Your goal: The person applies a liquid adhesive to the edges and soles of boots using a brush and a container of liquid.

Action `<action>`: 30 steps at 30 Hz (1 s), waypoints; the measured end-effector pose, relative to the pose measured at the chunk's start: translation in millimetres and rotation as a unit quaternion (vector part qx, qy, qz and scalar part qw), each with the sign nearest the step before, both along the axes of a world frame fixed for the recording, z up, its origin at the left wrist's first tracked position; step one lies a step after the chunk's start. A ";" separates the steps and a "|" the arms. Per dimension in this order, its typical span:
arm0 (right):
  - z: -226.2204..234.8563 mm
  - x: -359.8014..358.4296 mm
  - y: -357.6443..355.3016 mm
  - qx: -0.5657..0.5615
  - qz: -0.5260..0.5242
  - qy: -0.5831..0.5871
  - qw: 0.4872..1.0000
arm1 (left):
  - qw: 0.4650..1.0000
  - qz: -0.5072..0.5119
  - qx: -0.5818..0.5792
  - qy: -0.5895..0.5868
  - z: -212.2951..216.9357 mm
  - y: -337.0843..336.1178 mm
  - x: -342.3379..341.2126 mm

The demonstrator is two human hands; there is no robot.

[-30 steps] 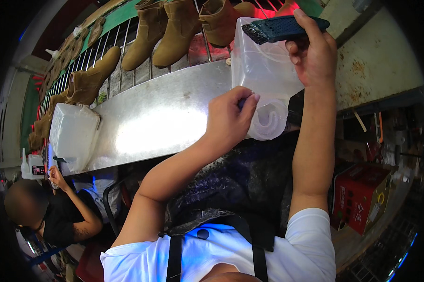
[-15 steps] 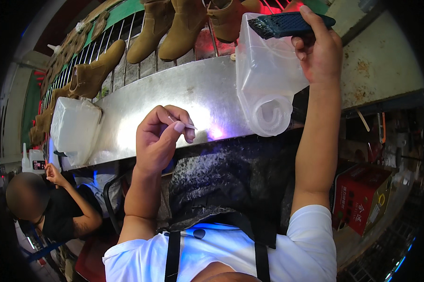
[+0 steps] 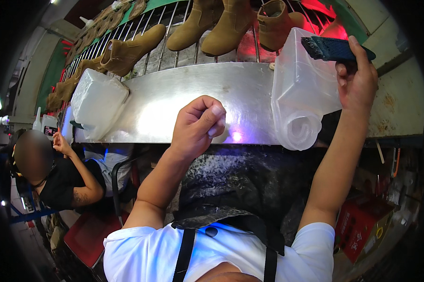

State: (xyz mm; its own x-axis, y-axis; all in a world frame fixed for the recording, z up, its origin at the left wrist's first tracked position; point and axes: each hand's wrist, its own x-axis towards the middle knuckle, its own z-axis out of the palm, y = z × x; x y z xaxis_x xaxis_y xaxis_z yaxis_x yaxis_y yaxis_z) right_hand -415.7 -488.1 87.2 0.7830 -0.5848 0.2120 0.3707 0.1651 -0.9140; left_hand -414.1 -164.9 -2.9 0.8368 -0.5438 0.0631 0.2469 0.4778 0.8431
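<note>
My right hand [image 3: 359, 84] grips the dark teal handle of a brush [image 3: 333, 49], its dark bristles pointing left. The brush is above a cut translucent plastic jug [image 3: 292, 89], whose round neck hangs over the near edge of the metal bench [image 3: 174, 94]. Over the middle of that edge, my left hand [image 3: 200, 124] is closed with its thumb pressed on the curled fingers. Whatever may be inside the fist is hidden.
Tan ankle boots [image 3: 228, 30] stand along a metal rack [image 3: 177, 54] beyond the bench. Another cut translucent container [image 3: 99, 103] sits at the left end. A person [image 3: 64, 178] sits at far left beside a red seat [image 3: 91, 236]. A red box [image 3: 362, 228] lies low at right.
The whole view has shifted, so bench and boots appear farther right. My left fingers have curled tighter, and the thin pale piece seen between them is out of sight. The brush remains held.
</note>
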 end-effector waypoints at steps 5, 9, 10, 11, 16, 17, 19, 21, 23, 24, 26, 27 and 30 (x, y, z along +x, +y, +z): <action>1.9 -0.5 0.3 0.003 -0.010 0.004 1.000 | 0.996 -0.054 -0.071 0.015 -4.2 6.7 5.8; 6.0 -1.0 6.5 0.007 -0.015 0.012 1.000 | 1.000 0.012 0.013 -0.006 -4.0 3.5 -0.3; 5.7 -0.9 6.1 0.009 -0.012 0.014 1.000 | 0.998 0.021 0.048 -0.030 -8.0 5.7 -0.5; 4.8 -0.7 3.1 0.011 -0.010 0.016 1.000 | 0.997 0.024 0.048 -0.047 -8.4 6.9 0.0; 6.4 -0.4 7.4 0.009 -0.023 0.015 1.000 | 0.998 0.011 0.056 -0.014 -10.1 17.6 2.7; 7.0 1.3 10.9 0.012 -0.032 0.019 0.999 | 0.998 0.012 0.067 0.003 -4.7 20.3 1.7; 6.0 0.7 7.5 0.014 -0.025 0.017 0.999 | 0.997 0.007 0.073 0.022 -2.7 20.6 1.3; 6.1 0.9 7.6 0.015 -0.023 0.018 0.999 | 0.998 0.003 0.066 0.023 -5.0 20.9 2.0; 6.8 2.0 10.1 0.015 -0.026 0.023 0.999 | 0.998 -0.002 0.050 0.025 -5.3 26.2 7.4; 8.9 0.4 9.1 0.013 -0.026 0.023 0.999 | 0.999 -0.009 0.037 0.028 -5.4 26.1 10.8; 11.6 -2.2 6.8 0.008 -0.027 0.024 0.999 | 1.000 0.018 0.020 0.016 -4.8 24.2 16.3; 10.5 -1.4 6.8 0.008 -0.029 0.023 0.999 | 0.999 0.034 0.014 0.010 -5.2 23.8 18.1; 9.7 -0.6 6.9 0.005 -0.037 0.024 0.999 | 0.997 0.055 0.041 -0.027 0.4 14.9 20.9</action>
